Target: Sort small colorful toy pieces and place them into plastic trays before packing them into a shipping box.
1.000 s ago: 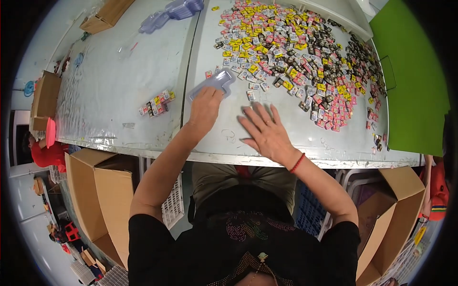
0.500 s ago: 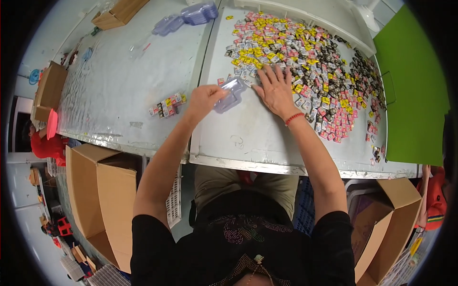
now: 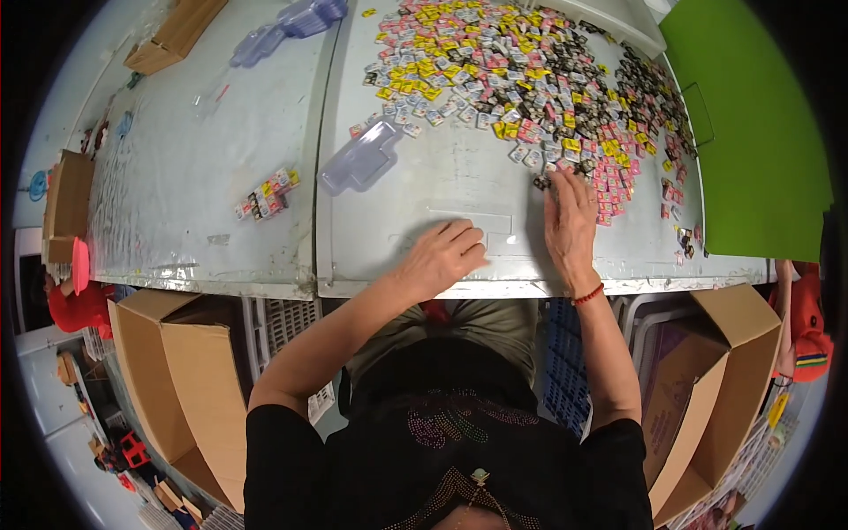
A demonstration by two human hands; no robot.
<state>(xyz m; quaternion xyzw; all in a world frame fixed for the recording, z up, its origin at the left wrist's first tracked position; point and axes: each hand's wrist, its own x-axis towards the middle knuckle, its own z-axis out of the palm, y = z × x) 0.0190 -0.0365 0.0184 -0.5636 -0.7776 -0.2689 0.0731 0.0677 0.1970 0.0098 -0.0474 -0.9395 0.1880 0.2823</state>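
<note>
My left hand (image 3: 448,256), its fingers curled, rests over the near-left part of a thin clear plastic tray (image 3: 501,223) lying flat near the table's front edge. The hand seems to hold the tray's edge, though the fingertips are partly hidden. To the right, my right hand (image 3: 572,221), with a red bead bracelet at the wrist, has its fingers drawn together on small black pieces (image 3: 542,182) at the near edge of a wide spread of small pink, yellow, white and black pieces (image 3: 486,75). Farther left lies a second clear, stepped plastic tray (image 3: 360,159).
A small block of coloured pieces (image 3: 268,196) lies on the left table. Stacked clear trays (image 3: 309,18) stand behind it. A green panel (image 3: 751,141) borders the right side. Open cardboard boxes (image 3: 208,371) stand below the front edge, left and right. Red-clothed people are at both sides.
My left hand has moved from the stepped tray toward the front edge, where a clear tray now lies. My right hand has left the pile's left part for its near edge. The view has shifted.
</note>
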